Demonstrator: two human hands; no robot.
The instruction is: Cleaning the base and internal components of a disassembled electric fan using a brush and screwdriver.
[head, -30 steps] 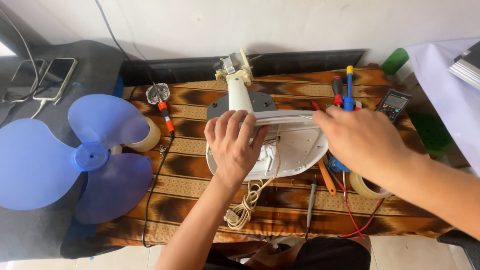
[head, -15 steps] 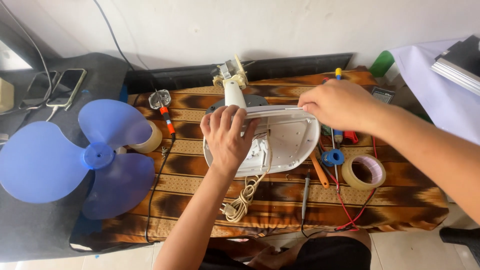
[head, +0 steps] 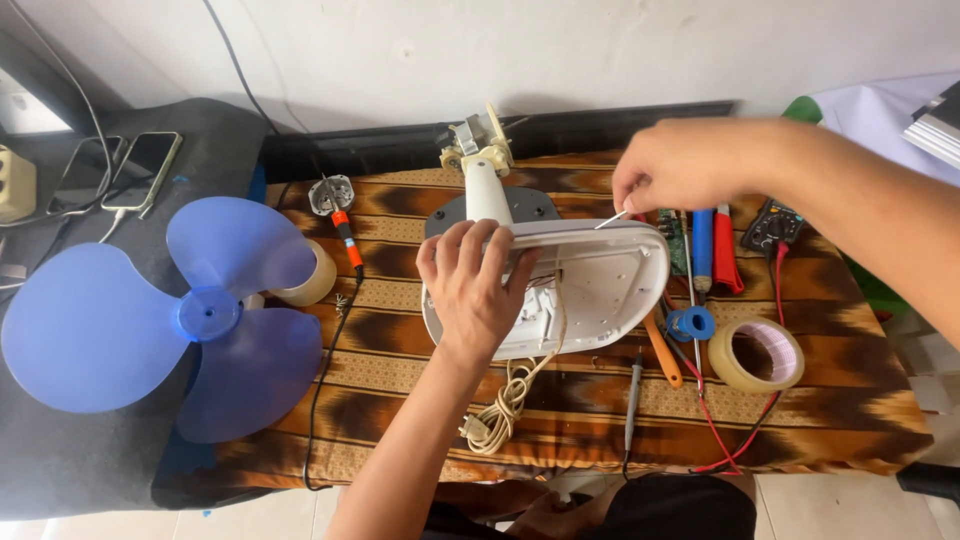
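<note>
The white fan base (head: 590,290) lies tipped on its side in the middle of the bench (head: 400,400), its open underside facing the camera and its neck pointing away toward the bare motor (head: 478,145) at the far edge; a cream power cord (head: 505,400) trails out of it in a loose coil toward the near edge. The left hand (head: 475,285) lies over the left part of the base, fingers (head: 470,250) spread and hooked over its upper rim; the right hand (head: 680,165) hovers above the upper right rim, fingers pressed together, pinching a thin pale stick (head: 610,219) whose tip touches the rim. Just right of the base lie a small green circuit board (head: 669,240), a blue-handled tool (head: 703,240), a red one (head: 725,260) and an orange-handled one (head: 663,350); a roll of tape (head: 757,355) sits beyond them, a multimeter (head: 772,227) behind. Well to the left rests a blue fan blade (head: 170,315), a soldering iron (head: 345,230) between it and the base.
</note>
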